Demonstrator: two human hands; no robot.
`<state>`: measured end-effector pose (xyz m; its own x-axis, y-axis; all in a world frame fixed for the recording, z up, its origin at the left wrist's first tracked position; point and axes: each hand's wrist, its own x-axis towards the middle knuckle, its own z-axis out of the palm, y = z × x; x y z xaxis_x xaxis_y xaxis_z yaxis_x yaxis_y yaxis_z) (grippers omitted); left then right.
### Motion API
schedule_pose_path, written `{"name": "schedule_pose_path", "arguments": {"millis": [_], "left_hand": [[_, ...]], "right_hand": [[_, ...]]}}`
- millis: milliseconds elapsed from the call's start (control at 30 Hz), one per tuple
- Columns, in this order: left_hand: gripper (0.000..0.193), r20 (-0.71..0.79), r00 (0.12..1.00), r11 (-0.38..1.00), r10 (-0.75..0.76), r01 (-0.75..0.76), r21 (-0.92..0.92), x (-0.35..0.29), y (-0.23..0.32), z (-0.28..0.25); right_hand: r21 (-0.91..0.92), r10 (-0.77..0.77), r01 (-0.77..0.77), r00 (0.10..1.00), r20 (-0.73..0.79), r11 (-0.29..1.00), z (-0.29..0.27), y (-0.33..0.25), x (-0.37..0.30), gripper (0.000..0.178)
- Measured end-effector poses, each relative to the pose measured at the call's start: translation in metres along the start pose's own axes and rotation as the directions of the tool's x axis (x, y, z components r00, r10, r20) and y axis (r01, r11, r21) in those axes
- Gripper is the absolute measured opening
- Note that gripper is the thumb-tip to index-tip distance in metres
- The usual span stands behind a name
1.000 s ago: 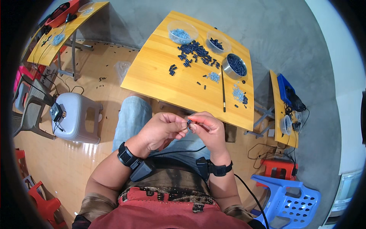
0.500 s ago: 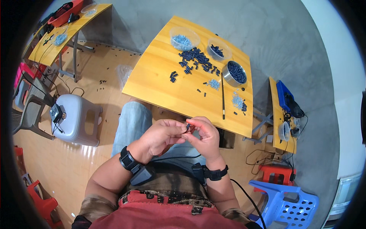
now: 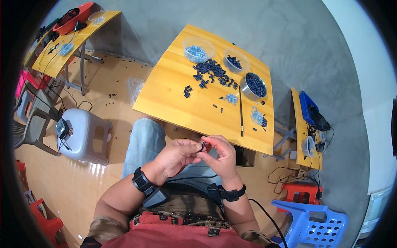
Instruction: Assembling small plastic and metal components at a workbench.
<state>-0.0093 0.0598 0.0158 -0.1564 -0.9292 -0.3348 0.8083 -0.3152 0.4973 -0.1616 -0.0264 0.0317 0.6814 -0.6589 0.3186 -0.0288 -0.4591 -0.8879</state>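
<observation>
- Yellow table (image 3: pixel 173 95) sits lower in frame than one second ago; so do left hand (image 3: pixel 178 156) and right hand (image 3: pixel 222 156).
- Hands, just below centre: together, both pinching.
- Loose black parts (image 3: pixel 211 69), upper centre: many left heaped.
- Small dark piece (image 3: pixel 203 145), between both hands; finished or not, cannot tell.

Bright light leaves glare on the floor (image 3: pixel 89 175), with fisheye bending toward black corners.

left hand (image 3: pixel 178 156): pinching | right hand (image 3: pixel 220 156): pinching, close beside | forearms (image 3: pixel 120 195): angled inward
</observation>
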Motion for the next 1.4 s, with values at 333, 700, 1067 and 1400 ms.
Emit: {"name": "schedule_pose_path", "arguments": {"millis": [333,700,1067,1400], "left_hand": [[0.020,0.049,0.998,1.000,0.024,-0.024,-0.008,0.000,-0.002,0.004],[0.031,0.092,0.994,0.996,0.061,-0.054,-0.078,-0.015,-0.005,0.023],[0.019,0.079,0.990,0.991,0.117,-0.121,0.048,-0.037,-0.009,0.036],[0.019,0.104,0.981,0.980,0.164,-0.175,0.099,-0.041,-0.021,0.040]], "right_hand": [[-0.101,-0.098,0.091,0.993,-0.060,0.991,0.002,-0.001,-0.001,0.040],[0.081,-0.081,0.086,0.994,-0.071,0.993,-0.001,-0.007,-0.013,0.042],[0.110,-0.086,0.090,0.996,-0.033,0.990,-0.002,-0.038,-0.025,0.040],[0.059,-0.178,0.179,0.984,-0.031,0.982,-0.005,-0.041,-0.031,0.036]]}}
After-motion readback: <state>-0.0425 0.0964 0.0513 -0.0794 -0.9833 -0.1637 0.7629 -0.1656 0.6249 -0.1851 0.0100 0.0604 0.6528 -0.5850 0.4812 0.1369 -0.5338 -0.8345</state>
